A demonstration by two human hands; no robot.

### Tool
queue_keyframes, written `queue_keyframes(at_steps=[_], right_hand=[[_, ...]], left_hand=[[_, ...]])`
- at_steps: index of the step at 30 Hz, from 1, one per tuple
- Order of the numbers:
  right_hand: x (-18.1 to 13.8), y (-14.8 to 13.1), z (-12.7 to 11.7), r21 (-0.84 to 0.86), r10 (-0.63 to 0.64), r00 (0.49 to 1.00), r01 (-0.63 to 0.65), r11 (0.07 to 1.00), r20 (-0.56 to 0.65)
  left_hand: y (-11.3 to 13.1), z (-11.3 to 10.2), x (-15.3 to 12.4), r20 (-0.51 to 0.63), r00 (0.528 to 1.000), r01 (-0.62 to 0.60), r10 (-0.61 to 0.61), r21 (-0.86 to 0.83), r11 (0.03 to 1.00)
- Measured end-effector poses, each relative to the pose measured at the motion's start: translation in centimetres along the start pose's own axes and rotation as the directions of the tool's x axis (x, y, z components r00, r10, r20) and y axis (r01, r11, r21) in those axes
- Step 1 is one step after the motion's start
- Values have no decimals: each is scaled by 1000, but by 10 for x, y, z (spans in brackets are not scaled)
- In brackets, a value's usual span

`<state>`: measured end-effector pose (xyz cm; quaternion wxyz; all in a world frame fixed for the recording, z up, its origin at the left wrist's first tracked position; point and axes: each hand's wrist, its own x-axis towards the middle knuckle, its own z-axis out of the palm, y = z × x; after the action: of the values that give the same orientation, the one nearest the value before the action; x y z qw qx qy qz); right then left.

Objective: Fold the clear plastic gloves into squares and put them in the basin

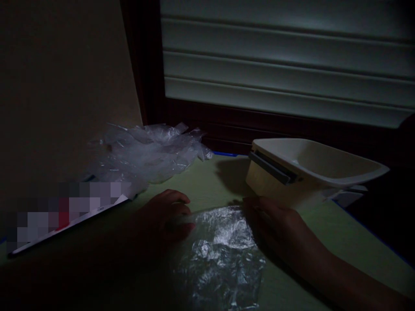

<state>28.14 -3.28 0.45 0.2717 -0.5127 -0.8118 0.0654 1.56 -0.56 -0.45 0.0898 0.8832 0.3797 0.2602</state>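
Observation:
A crinkled clear plastic bag (223, 255) lies flat on the green mat (207, 181) in dim light. My left hand (165, 216) rests on the bag's left edge, fingers bent and pressed down on it. My right hand (275, 224) lies on the bag's upper right edge, fingers stretched toward the bag's top. The scene is dark, so whether either hand pinches the plastic is unclear.
A cream plastic scoop-shaped tray (311, 168) stands just behind my right hand. A heap of clear plastic bags (145, 151) lies at the back left. A flat white card or package (65, 216) lies at the left. A shuttered window (285, 60) is behind.

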Motion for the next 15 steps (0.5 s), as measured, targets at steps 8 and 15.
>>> queue_keyframes(at_steps=[8, 15], right_hand=[[3, 1, 4, 421, 182, 982, -188, 888, 53], [4, 13, 11, 681, 255, 946, -322, 658, 201]], left_hand=[[2, -2, 3, -14, 1000, -15, 13, -94, 995], [6, -8, 5, 27, 985, 171, -169, -106, 979]])
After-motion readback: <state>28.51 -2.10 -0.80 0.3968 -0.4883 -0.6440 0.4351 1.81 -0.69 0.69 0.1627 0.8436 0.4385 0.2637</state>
